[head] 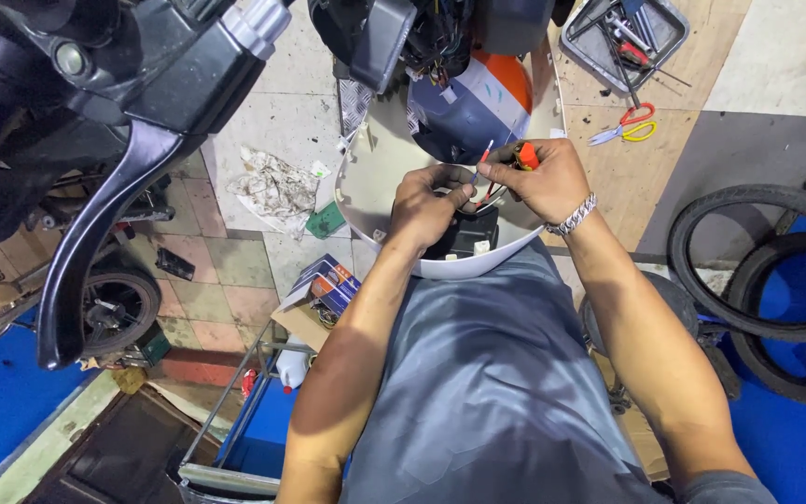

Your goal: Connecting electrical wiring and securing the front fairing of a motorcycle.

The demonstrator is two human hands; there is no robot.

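Observation:
My left hand [424, 203] pinches thin wires over a black connector block [466, 233] that rests inside a white curved scooter panel [366, 177]. My right hand [541, 177], with a metal bracelet on the wrist, grips a small red-handled tool [525, 156] and holds a wire end beside the left fingers. Both hands meet at the wires just below the orange, white and blue scooter front [478, 98]. Loose wiring hangs above them.
A black handlebar with brake lever [95, 233] fills the upper left. A metal tool tray [622, 37] and red-and-yellow scissors [625, 126] lie on a board at top right. Tyres [767, 271] lie right. A rag [277, 187] and small boxes [324, 285] lie on the tiled floor.

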